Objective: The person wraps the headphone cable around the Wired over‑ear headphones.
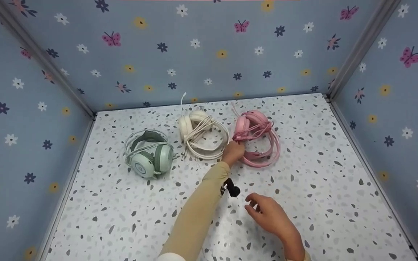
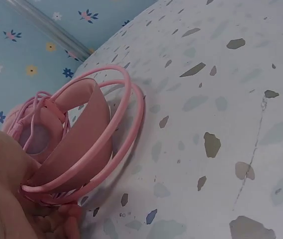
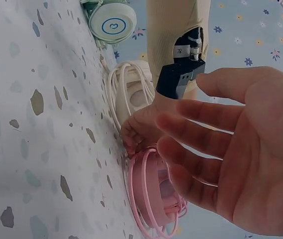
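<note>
My left hand (image 1: 233, 152) reaches forward and grips the pink headphones (image 1: 274, 145) at the left side of their headband. In the left wrist view its fingers (image 2: 71, 224) curl in under the pink band, partly hidden by the hand itself. The pink cable is bundled around the ear cups, which point toward the back wall. Nearer to me, my right hand (image 1: 269, 215) hovers with loosely bent fingers and holds nothing; its palm and spread fingers show in the right wrist view. Cream headphones (image 1: 205, 157) with a wound cable lie just left of the left hand.
Mint green headphones (image 1: 143, 163) lie farther left on the speckled white tabletop (image 1: 122, 221). Blue panels with flowers and butterflies (image 1: 209, 43) enclose the table at the back and both sides. A black wrist camera (image 1: 233, 189) sticks out from the left sleeve.
</note>
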`<action>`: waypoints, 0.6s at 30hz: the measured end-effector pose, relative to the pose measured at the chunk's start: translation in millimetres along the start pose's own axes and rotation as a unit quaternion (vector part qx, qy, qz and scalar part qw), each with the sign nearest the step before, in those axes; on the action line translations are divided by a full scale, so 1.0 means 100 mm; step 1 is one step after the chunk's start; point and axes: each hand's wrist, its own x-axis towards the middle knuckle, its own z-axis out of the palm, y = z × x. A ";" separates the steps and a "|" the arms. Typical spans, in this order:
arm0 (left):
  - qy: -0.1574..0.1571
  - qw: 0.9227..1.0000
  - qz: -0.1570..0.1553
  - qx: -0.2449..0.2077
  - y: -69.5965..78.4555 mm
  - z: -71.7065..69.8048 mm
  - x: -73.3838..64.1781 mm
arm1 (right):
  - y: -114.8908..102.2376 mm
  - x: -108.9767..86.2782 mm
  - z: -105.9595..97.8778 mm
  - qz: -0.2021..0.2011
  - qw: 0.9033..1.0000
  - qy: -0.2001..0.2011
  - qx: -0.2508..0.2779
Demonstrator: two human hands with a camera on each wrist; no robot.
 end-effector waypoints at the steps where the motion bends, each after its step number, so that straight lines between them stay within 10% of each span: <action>1: 0.002 1.000 -0.002 0.000 -0.01 -0.01 -0.01 | 0.00 0.00 0.00 0.001 1.000 -0.003 0.002; 11: 0.007 0.999 0.025 -0.047 -0.13 -0.16 -0.14 | 0.07 0.01 0.01 0.003 1.000 0.011 -0.012; 18: -0.037 0.992 0.091 -0.084 -0.37 -0.30 -0.54 | 0.11 0.06 0.04 -0.031 0.994 0.099 -0.027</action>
